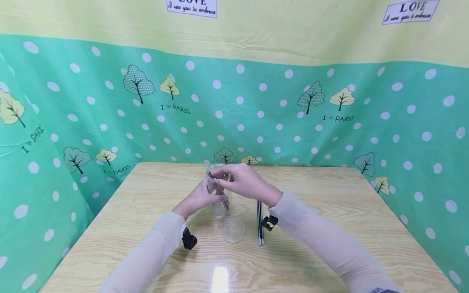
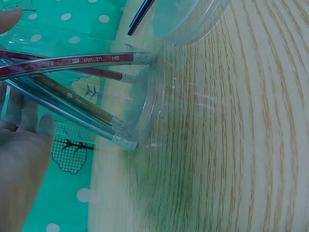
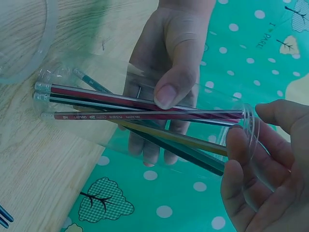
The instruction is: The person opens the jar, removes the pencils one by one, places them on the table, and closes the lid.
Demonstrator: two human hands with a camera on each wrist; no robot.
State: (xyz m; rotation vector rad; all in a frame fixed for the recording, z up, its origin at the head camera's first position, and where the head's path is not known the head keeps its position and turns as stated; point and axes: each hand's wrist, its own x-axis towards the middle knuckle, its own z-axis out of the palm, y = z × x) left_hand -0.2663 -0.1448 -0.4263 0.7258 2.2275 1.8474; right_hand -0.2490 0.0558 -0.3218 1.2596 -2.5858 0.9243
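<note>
A clear plastic jar [image 3: 193,92] lies tilted in my left hand [image 3: 176,63], which grips it round the side with the thumb in front and the fingers behind. Inside are several pencils with erasers, among them red, gold and teal ones. At the jar's mouth is my right hand [image 1: 239,179], thumb and fingers curled round the upper end of a red striped pencil [image 3: 145,115]. In the left wrist view, the left hand [image 2: 24,154] is partly cut off, and the pencils' [image 2: 91,60] eraser ends point to the jar's base.
A round clear lid [image 1: 233,230] rests on the wooden table [image 1: 311,260] in front of the jar. Two dark pencils [image 1: 260,224] lie side by side to its right. Behind the table hangs a green dotted cloth [image 1: 278,97]. Each wrist carries a black camera mount [image 1: 189,239].
</note>
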